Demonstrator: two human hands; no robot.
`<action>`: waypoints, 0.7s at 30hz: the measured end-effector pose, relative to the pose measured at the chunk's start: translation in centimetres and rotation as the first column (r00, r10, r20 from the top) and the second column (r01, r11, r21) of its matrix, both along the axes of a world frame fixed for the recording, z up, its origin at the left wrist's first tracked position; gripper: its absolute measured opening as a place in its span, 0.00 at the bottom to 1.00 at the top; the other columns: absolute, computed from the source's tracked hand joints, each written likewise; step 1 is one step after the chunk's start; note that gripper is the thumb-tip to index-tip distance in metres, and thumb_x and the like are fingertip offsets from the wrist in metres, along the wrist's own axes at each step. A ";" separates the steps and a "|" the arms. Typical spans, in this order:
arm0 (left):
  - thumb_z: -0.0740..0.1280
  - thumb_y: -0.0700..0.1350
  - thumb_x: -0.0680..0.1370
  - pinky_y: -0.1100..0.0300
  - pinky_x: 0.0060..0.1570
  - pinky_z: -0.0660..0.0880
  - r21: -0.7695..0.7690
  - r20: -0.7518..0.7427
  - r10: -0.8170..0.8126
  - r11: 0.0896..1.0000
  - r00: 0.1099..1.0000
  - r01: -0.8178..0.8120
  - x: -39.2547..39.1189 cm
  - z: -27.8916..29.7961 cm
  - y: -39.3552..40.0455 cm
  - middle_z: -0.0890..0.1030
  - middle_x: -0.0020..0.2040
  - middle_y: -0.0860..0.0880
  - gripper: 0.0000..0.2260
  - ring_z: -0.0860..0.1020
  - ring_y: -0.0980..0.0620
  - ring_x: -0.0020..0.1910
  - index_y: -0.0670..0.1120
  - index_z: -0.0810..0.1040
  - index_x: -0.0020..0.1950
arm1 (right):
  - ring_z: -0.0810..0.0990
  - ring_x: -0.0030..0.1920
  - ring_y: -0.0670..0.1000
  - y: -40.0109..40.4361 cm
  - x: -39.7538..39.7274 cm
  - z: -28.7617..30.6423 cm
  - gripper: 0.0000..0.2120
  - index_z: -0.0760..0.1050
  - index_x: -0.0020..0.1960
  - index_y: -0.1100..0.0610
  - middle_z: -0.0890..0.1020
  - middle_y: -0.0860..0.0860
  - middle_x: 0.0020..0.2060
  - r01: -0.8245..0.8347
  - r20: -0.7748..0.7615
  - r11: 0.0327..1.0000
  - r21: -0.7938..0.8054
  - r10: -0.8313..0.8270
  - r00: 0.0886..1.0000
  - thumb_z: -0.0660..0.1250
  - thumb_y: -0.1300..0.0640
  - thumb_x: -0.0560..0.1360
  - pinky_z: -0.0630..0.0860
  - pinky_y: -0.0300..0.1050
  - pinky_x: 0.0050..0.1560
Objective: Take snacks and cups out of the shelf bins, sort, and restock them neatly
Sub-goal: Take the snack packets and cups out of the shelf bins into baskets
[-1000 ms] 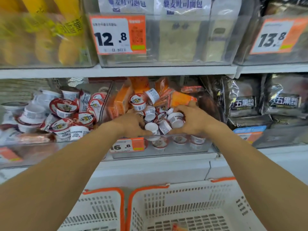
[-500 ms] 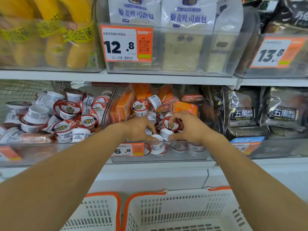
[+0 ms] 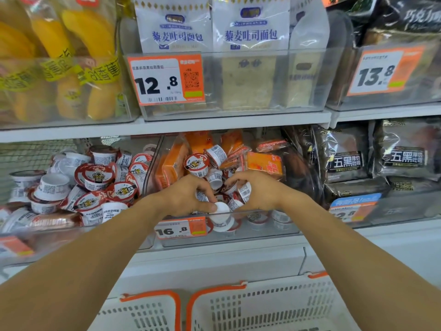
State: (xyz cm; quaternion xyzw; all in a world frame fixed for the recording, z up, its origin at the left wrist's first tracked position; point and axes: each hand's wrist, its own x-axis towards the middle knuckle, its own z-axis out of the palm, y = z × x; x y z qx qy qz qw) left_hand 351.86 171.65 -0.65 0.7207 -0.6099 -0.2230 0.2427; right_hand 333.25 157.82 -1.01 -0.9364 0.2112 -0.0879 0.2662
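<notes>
Your left hand [image 3: 188,197] and right hand [image 3: 257,189] each appear clamped on small white foil-lidded cups [image 3: 220,206] inside the clear plastic middle bin [image 3: 238,235]; overfilled grips risk dropping cups.

Two bare forearms run up to the left hand [image 3: 185,195] and the right hand [image 3: 259,191]. No sleeve, cuff, glove, watch, ring or bracelet shows anywhere from forearm to fingertips. The fingernails on both hands look short and unpainted, as far as the blur allows.
</notes>
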 end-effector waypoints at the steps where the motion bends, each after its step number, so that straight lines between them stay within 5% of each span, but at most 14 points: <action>1: 0.77 0.49 0.72 0.59 0.57 0.71 0.030 0.022 0.002 1.000 1.000 -0.003 0.0 0.2 0.0 0.81 0.50 0.56 0.05 0.77 0.56 0.54 0.53 0.84 0.45 | 0.75 0.61 0.45 0.0 0.1 0.1 0.32 0.77 0.66 0.48 0.78 0.43 0.63 -0.012 -0.019 1.000 0.006 0.012 1.000 0.83 0.49 0.64 0.74 0.45 0.64; 3: 0.75 0.54 0.74 0.60 0.54 0.70 0.136 0.097 0.000 0.991 0.995 -0.013 -0.1 0.4 -0.3 0.79 0.54 0.55 0.08 0.75 0.54 0.55 0.53 0.81 0.49 | 0.76 0.60 0.45 -0.2 0.3 0.3 0.27 0.80 0.62 0.48 0.79 0.43 0.63 -0.018 -0.054 1.000 -0.015 0.017 0.998 0.83 0.48 0.64 0.74 0.46 0.64; 6: 0.70 0.63 0.75 0.55 0.64 0.70 0.320 0.236 -0.069 0.947 0.969 -0.011 -0.7 1.2 -1.0 0.75 0.64 0.56 0.18 0.72 0.52 0.63 0.57 0.79 0.61 | 0.76 0.61 0.48 -0.1 0.5 0.9 0.23 0.82 0.57 0.48 0.79 0.45 0.62 -0.014 -0.133 0.995 -0.101 0.000 0.991 0.83 0.47 0.64 0.75 0.46 0.61; 10: 0.68 0.61 0.77 0.52 0.64 0.72 0.426 0.343 -0.179 0.904 0.922 0.017 -1.5 2.1 -1.8 0.77 0.64 0.53 0.18 0.74 0.49 0.62 0.56 0.79 0.64 | 0.76 0.61 0.49 0.1 0.1 1.0 0.19 0.81 0.52 0.51 0.80 0.46 0.59 0.000 -0.118 0.992 -0.126 -0.015 0.993 0.82 0.47 0.65 0.73 0.43 0.58; 15: 0.75 0.52 0.74 0.57 0.59 0.71 0.185 0.126 -0.008 0.983 0.992 -0.015 -0.3 1.2 -1.0 0.80 0.49 0.57 0.09 0.76 0.55 0.54 0.48 0.84 0.50 | 0.74 0.61 0.44 0.2 -1.4 1.8 0.18 0.83 0.50 0.49 0.79 0.44 0.60 0.093 0.056 0.979 0.179 -0.105 0.993 0.81 0.44 0.65 0.69 0.42 0.60; 21: 0.76 0.48 0.74 0.51 0.61 0.75 -0.018 0.014 0.046 0.999 0.999 -0.046 0.7 -0.2 0.4 0.84 0.47 0.56 0.04 0.80 0.57 0.51 0.50 0.83 0.44 | 0.73 0.66 0.48 0.6 -0.4 1.0 0.21 0.81 0.57 0.46 0.76 0.44 0.65 0.105 -0.022 0.961 0.256 -0.102 0.994 0.79 0.41 0.67 0.71 0.50 0.67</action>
